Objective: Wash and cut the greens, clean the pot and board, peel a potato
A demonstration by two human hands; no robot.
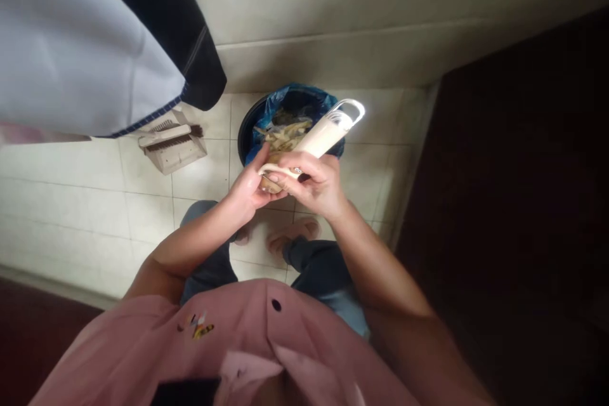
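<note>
My left hand (250,189) is closed around a brownish potato (269,186), cupping it from the side and below. A white peeler (324,137) is gripped in my right hand (318,183). Its head lies against the potato, and its thick handle with a hanging loop points up and to the right. Part of the potato is hidden by my right fingers and the peeler. Beneath both hands stands a dark round bin (243,134) lined with a blue plastic bag (280,96). Pale peelings (285,136) lie inside the bag.
On the tiled floor (202,168) to the left lies a dustpan (177,153) with a small brush (166,136). White and dark cloth (157,44) hangs at the upper left. A wall (371,57) rises behind the bin, and a dark surface (504,190) fills the right side.
</note>
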